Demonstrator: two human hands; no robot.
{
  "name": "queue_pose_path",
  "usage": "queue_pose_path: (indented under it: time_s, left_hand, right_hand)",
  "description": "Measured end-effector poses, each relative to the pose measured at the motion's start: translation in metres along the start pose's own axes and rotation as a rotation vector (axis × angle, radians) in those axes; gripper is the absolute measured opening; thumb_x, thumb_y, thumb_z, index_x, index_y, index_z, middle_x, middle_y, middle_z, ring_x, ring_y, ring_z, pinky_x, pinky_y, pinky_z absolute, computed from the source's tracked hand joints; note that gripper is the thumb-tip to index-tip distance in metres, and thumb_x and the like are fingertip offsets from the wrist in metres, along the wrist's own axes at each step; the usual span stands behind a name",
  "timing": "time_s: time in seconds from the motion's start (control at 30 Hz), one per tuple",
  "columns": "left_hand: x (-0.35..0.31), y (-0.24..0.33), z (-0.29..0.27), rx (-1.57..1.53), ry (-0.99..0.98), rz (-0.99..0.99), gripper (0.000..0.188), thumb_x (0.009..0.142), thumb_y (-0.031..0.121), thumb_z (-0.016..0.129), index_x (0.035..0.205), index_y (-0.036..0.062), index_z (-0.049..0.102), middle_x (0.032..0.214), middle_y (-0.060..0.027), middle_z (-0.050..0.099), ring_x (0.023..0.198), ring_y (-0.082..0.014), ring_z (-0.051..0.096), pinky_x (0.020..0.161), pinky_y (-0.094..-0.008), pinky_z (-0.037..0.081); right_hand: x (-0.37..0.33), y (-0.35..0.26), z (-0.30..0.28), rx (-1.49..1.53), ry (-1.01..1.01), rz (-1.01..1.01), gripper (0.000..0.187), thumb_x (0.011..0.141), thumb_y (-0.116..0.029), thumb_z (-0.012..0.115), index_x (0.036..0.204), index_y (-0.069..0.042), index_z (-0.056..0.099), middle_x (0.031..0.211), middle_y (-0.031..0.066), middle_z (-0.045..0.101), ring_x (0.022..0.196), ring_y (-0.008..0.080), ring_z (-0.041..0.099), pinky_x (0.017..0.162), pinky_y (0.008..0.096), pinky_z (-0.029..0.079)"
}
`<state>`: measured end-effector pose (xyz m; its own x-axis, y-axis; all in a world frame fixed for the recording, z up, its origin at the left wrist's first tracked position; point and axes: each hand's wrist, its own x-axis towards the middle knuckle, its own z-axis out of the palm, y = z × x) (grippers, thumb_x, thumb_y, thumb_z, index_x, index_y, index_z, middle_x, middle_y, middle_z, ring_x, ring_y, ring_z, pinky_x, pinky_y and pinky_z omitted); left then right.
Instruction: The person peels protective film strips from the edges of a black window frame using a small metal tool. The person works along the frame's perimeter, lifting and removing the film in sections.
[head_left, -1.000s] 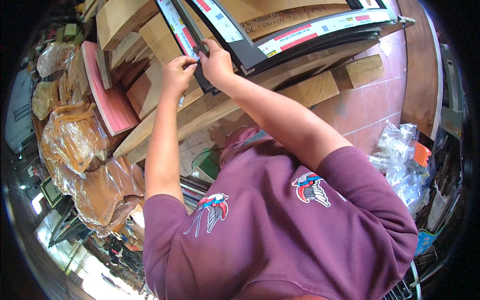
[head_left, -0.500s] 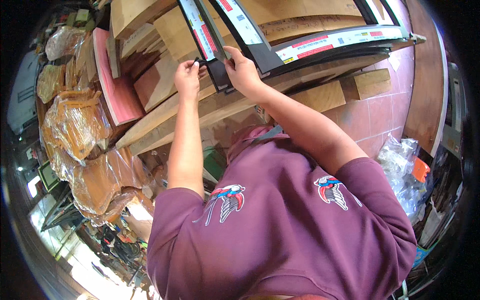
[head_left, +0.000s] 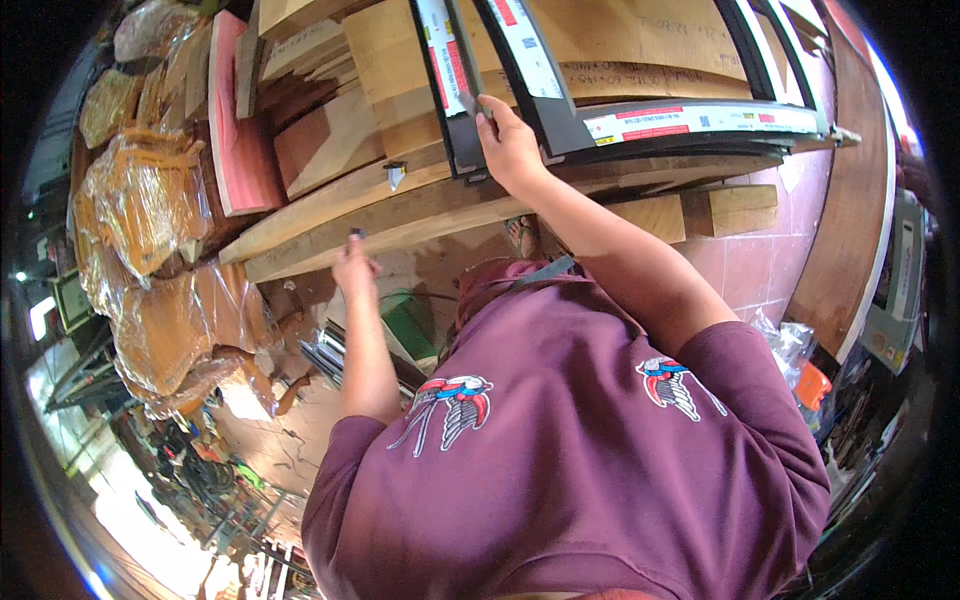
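My right hand (head_left: 508, 150) is closed on the lower end of a narrow black frame bar (head_left: 463, 135) that bears a white and red label strip. Beside that bar lies a second labelled black bar (head_left: 545, 112), its end meeting a long black crosspiece (head_left: 690, 124). Lower and to the left, my left hand (head_left: 355, 270) is away from the frame, fingers pinched on a small dark piece (head_left: 357, 233) too small to name. Between the left hand and the frame, a little black and pale scrap (head_left: 396, 178) lies on the wood.
Thick wooden beams (head_left: 340, 222) and boards (head_left: 410, 60) are stacked under the frame. Plastic-wrapped wooden furniture parts (head_left: 150, 210) and a pink-faced board (head_left: 228, 120) stand on the left. To the right are a brown panel (head_left: 845, 210) and clear plastic bags (head_left: 783, 340).
My left hand has drawn back from the bar's end, down and left, with a small dark piece in its fingers. My right hand stays on the bar. The view has shifted slightly.
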<state>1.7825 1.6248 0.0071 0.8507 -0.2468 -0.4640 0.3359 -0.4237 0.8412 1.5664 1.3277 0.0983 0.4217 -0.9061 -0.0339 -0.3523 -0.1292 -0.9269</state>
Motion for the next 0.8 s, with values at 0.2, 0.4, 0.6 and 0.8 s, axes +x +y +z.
queue_pose_path:
  time_s: [0.2,0.4,0.6,0.8]
  left_hand:
    - [-0.053,-0.076,0.058,0.632,-0.451,-0.025,0.043,0.097,0.041,0.064,0.109,-0.0008,0.067,0.085,-0.0152,0.071,0.064,-0.0248,0.070,0.057,-0.0397,0.054]
    - [-0.046,-0.150,0.052,0.737,-0.620,0.051,0.045,0.095,0.043,0.064,0.104,-0.0015,0.070,0.092,-0.0205,0.075,0.067,-0.0308,0.072,0.073,-0.0430,0.055]
    - [-0.015,-0.150,0.027,0.623,-0.437,-0.088,0.043,0.096,0.042,0.063,0.104,-0.0001,0.071,0.080,-0.0174,0.073,0.068,-0.0270,0.073,0.069,-0.0421,0.056]
    - [0.017,-0.150,0.013,1.141,-0.283,0.224,0.041,0.099,0.039,0.061,0.103,-0.0005,0.072,0.083,-0.0157,0.072,0.069,-0.0239,0.072,0.067,-0.0388,0.057]
  right_hand:
    - [0.029,-0.016,-0.007,-0.407,-0.121,-0.176,0.045,0.101,-0.028,0.060,0.139,-0.004,0.054,0.121,0.0193,0.069,0.114,0.0353,0.065,0.095,0.0422,0.052]
    - [0.036,0.000,0.005,-0.760,-0.352,-0.587,0.048,0.103,-0.020,0.049,0.149,-0.004,0.046,0.156,0.0160,0.044,0.149,0.0320,0.034,0.123,0.0457,0.028]
    - [-0.019,0.014,0.004,-0.846,-0.434,-0.693,0.052,0.102,-0.020,0.049,0.148,0.001,0.044,0.154,0.0230,0.043,0.147,0.0375,0.037,0.121,0.0489,0.029]
    - [-0.017,-0.009,0.001,-0.830,-0.352,-0.736,0.047,0.101,-0.023,0.052,0.144,-0.002,0.049,0.148,0.0197,0.048,0.141,0.0371,0.043,0.118,0.0511,0.033]
